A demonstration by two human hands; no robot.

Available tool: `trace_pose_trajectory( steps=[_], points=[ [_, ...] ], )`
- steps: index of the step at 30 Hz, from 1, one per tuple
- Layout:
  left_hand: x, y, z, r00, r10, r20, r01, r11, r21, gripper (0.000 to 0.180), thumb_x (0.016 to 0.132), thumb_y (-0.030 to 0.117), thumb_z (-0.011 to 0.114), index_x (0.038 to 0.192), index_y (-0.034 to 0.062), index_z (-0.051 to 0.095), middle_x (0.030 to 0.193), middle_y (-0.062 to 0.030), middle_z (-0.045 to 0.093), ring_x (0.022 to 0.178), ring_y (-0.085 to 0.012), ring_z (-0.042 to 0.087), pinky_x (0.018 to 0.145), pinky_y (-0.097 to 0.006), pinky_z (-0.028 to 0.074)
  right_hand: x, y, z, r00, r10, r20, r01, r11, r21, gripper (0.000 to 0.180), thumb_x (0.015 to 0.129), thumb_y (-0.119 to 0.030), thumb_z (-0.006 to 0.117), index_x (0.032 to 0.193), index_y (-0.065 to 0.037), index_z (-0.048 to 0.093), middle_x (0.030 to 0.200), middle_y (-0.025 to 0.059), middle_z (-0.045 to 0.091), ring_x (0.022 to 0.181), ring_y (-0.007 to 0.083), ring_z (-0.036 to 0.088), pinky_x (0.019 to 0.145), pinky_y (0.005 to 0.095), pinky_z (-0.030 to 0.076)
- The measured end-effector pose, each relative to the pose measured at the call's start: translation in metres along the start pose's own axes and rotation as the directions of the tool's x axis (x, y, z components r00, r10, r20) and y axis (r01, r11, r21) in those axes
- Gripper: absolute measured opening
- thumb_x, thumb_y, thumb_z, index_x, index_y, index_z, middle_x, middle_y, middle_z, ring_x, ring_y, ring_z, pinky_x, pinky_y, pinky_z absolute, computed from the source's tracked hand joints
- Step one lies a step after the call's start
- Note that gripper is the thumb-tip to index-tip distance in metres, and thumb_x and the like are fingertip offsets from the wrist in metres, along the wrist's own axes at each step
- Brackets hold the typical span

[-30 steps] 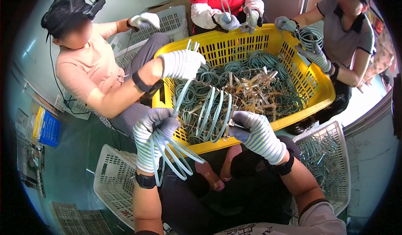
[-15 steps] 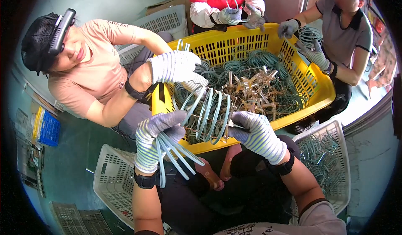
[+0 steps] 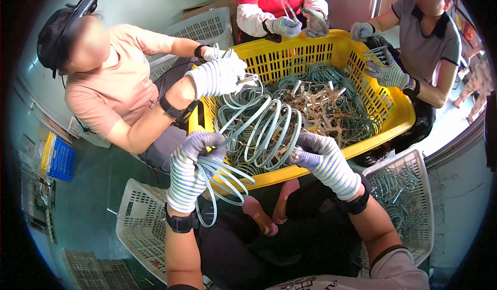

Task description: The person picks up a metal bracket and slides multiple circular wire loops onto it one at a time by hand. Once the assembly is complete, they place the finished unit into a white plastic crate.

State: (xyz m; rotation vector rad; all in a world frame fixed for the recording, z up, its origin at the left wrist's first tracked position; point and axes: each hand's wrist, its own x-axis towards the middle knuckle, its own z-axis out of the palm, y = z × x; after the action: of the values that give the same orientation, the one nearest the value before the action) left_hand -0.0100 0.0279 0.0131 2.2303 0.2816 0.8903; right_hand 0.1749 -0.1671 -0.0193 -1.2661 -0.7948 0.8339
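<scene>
Between the two gloved hands, a bundle of pale green wire loops (image 3: 264, 129) stretches across the near rim of the yellow basket (image 3: 393, 129). Left hand (image 3: 194, 168): striped work glove, fingers curled shut around one end of the loops, several strands hanging below the fist in slack arcs; forearm rises nearly vertical from the lower edge, black wristband at the wrist. Right hand (image 3: 321, 158): same kind of glove, closed on the other end of the bundle just above the basket's front rim; forearm angles in from the lower right, also with a black band. Loops fan out upright between the fists, partly over the basket's contents.

Basket holds a tangle of green wire rings and pale metal clips (image 3: 331, 103). A co-worker's gloved hand (image 3: 217, 75) on the left reaches in over the rim, touching the far side of the same loops. Two more people at the far side each handle wire with gloved hands. White plastic crates (image 3: 140, 233) sit on the floor at both sides of the person's knees.
</scene>
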Motion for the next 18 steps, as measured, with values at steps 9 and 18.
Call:
trace_pose_trajectory(
  steps=[9,18],
  points=[
    [0.004,-0.003,-0.009,1.0,-0.019,0.01,0.019,0.998,0.066,0.016,0.078,-0.002,0.066,0.092,0.0057,0.064,0.083,-0.003,0.064,0.069,-0.0099,0.057,0.063,-0.024,0.045,-0.003,-0.015,0.002,0.986,0.156,0.06,-0.163,0.976,0.144,0.025,0.085,-0.02,0.068,0.103,-0.003,0.065,0.081,-0.006,0.058,0.072,0.0027,0.05,0.067,0.0186,0.041],
    [-0.001,0.01,-0.001,0.977,-0.196,0.084,0.211,0.944,-0.253,0.029,0.078,-0.007,0.064,0.104,0.0068,0.064,0.083,-0.0021,0.067,0.074,-0.0077,0.061,0.068,-0.022,0.049,-0.003,-0.014,0.009,0.972,0.224,0.069,-0.234,0.95,0.206,0.023,0.085,-0.016,0.068,0.103,-0.003,0.064,0.082,-0.0049,0.06,0.072,0.0027,0.05,0.066,0.0182,0.041]
  ],
)
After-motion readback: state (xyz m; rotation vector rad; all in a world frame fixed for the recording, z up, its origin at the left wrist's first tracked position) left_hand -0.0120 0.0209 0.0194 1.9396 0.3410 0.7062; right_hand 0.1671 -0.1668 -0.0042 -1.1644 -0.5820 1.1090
